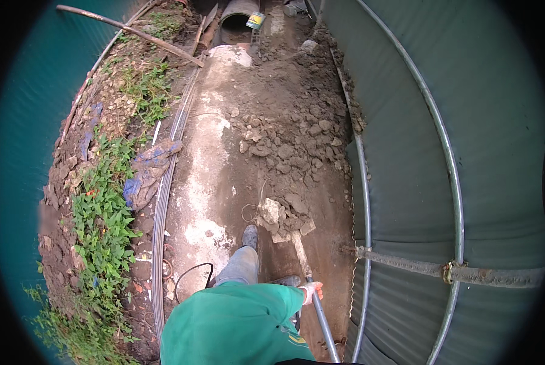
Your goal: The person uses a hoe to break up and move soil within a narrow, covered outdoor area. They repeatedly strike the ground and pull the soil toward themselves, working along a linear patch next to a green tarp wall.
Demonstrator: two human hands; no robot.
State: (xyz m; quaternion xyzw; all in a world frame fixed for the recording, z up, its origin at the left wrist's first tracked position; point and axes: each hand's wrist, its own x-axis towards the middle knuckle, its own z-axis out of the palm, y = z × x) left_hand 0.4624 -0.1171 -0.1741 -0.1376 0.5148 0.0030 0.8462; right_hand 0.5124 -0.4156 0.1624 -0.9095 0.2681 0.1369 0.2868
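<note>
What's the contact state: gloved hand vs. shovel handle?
Touching. The head view shows the gloved hand wrapped around the shovel handle, with no gap between them.

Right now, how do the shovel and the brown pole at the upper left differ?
The shovel is gripped by the left hand; no hand touches the brown pole.
The shovel bears rubble at its far end; the brown pole carries none.
The shovel's shaft is mostly grey and pale; the brown pole is brown throughout.
Both are long and slender, slanting down to the right in the picture.
</note>
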